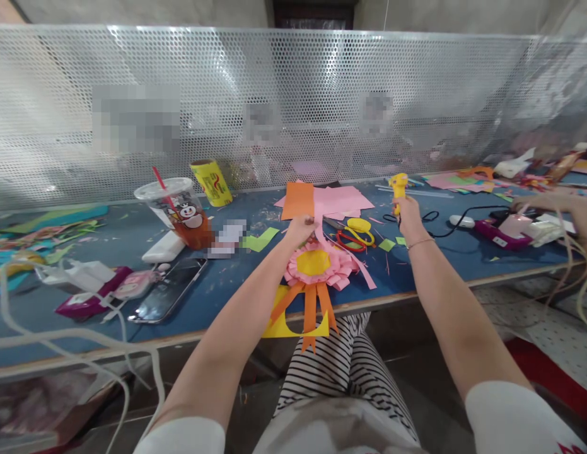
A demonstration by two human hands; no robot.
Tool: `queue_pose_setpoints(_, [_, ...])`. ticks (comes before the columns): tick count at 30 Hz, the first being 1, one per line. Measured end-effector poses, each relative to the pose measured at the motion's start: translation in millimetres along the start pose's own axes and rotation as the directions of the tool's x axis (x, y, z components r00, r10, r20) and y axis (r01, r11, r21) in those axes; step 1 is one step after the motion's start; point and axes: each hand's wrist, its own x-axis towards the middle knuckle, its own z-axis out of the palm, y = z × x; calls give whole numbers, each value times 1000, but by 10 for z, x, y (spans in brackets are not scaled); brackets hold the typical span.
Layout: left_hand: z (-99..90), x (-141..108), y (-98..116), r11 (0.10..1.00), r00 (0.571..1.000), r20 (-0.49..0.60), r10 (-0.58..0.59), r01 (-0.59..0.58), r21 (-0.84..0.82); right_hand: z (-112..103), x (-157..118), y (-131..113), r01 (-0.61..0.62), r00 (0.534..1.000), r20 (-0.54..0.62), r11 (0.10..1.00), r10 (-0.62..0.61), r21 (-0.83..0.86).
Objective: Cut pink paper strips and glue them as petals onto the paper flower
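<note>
At the table's front edge lies a paper rosette (314,262) with a yellow centre, pleated pink petals and orange ribbon tails (310,309) hanging over the edge. My left hand (301,231) is closed just above it, fingertips pinched on a pink paper strip (320,228) that curls down along the rosette's right side. In my right hand (408,215) a yellow hot glue gun (398,186) is gripped by its handle and held upright, off to the right. Red- and yellow-handled scissors (360,233) rest between the two hands. Yellow paper with a round cutout (277,323) sticks out beneath the tails.
Orange paper (297,200) and pink sheets (346,200) lie behind the rosette. To the left stand an iced drink cup (186,214), a yellow can (212,183) and a phone (169,291). Cables and purple power strips (504,234) flank both sides. Another person's hand (543,202) reaches in at right.
</note>
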Motion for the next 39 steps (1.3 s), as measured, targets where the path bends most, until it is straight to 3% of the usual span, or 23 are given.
queue_pose_setpoints(2, [5,-5,-40,976,987,0,160,-158,150,17,-56,-21,-67,993,99,993,57,100])
queue_pose_setpoints(4, [-7,6,-66,954,970,4,242,-239,182,39,-122,-49,-65,982,184,986,37,151])
queue_pose_setpoints(8, [-14,44,-102,962,973,-4,230,-227,152,100,-293,-108,41,934,349,994,-74,99])
queue_pose_setpoints(12, [9,32,-89,964,974,-42,225,-216,153,190,-476,-127,221,818,546,975,-178,-12])
queue_pose_setpoints(14, [18,4,-60,968,974,-55,222,-213,133,243,-539,-107,260,783,594,965,-185,-43])
queue_pose_setpoints(26, [45,-23,-19,971,972,-63,227,-221,97,359,-667,-59,389,778,616,866,-125,-315])
queue_pose_setpoints(32, [52,-19,-32,971,971,-63,233,-228,78,373,-661,-47,427,794,591,822,-142,-376])
queue_pose_setpoints(39, [33,-27,8,975,973,-78,216,-211,75,376,-692,-91,413,809,570,830,-145,-375])
